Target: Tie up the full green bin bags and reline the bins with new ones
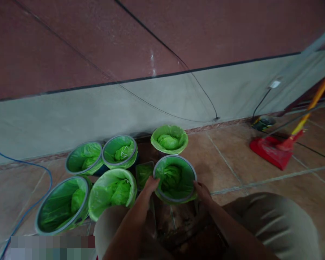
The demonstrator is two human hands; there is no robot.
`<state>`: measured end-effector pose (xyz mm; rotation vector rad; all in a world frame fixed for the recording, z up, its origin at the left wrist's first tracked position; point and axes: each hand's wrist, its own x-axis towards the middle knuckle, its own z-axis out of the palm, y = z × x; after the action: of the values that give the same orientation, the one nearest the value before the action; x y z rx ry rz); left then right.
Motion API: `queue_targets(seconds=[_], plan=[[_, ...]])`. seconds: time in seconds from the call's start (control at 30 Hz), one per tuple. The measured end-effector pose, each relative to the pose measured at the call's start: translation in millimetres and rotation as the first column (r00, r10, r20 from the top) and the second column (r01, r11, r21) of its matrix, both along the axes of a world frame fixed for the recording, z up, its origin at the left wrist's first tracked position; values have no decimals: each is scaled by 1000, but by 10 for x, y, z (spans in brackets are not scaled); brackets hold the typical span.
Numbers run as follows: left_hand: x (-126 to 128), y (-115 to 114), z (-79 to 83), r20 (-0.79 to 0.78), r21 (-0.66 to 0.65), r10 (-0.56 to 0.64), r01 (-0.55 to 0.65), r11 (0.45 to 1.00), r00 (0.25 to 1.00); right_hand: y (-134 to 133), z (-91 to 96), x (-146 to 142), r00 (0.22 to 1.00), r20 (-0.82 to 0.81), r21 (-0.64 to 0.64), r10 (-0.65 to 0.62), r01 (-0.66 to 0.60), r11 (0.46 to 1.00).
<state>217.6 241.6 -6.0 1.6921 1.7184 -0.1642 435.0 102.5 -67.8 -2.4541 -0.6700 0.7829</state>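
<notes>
My left hand (152, 184) and my right hand (203, 191) grip opposite sides of a round waste bin (176, 199) with a grey rim. A green plastic bag (171, 177) lines it and lies bunched inside. Just behind stands another green-lined bin (155, 146), its bag folded over the rim. To the left are several more lined bins, including a grey-rimmed bin (136, 150) and one with the bag draped over its edge (92, 202). Between them and my left hand sits a small rectangular container (152, 165) with green plastic in it. My fingertips are partly hidden.
A red dustpan (272, 151) with a yellow handle (318, 95) rests on the tiled floor at right. Behind it is a dark can (263, 123) near the wall (97, 115). A blue cable (51, 177) runs along the left. My bent knees (276, 220) flank my arms.
</notes>
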Motion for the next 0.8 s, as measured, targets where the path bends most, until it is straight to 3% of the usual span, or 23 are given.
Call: queue_targets(seconds=[0.1,0.23,0.43,0.63,0.8], plan=[[-11,-17,24,-163,106,-42,60,993,986,115,87,104,984,159,-101,84,-68,993],[55,-69,9,-273,140,-107,150,979,956,292,168,152,954,135,-232,266,-231,945],[150,-108,5,-288,162,-30,80,984,957,461,216,92,948,153,-366,281,-210,907],[179,-132,42,-308,185,10,50,981,951,408,184,17,940,191,-341,281,-205,918],[157,-173,171,-296,193,38,21,981,954,328,274,21,933,245,-284,262,-190,940]])
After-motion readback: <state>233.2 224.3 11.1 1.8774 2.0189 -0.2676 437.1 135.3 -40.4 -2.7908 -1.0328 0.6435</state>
